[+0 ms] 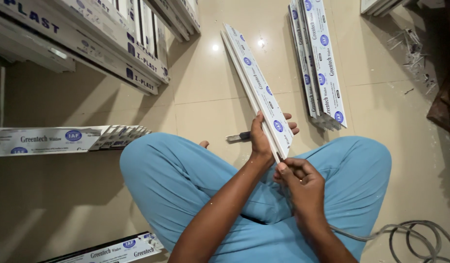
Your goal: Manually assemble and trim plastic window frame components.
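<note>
I sit cross-legged on the floor in blue trousers. A long white plastic profile point(256, 83) with blue round marks on its film slants from my lap up and away over the tiles. My left hand point(262, 139) grips it near its lower end, fingers wrapped behind it. My right hand point(295, 173) pinches the very end of the profile point(279, 157) between thumb and fingers. A small knife point(239, 137) with a dark handle lies on the floor just left of my left hand.
A bundle of similar profiles point(320, 63) lies on the floor to the right. More profiles are stacked at top left point(113, 39), left point(64, 139) and bottom left point(113, 249). A grey cable point(410, 234) coils at bottom right. Scraps point(415, 53) litter the top right.
</note>
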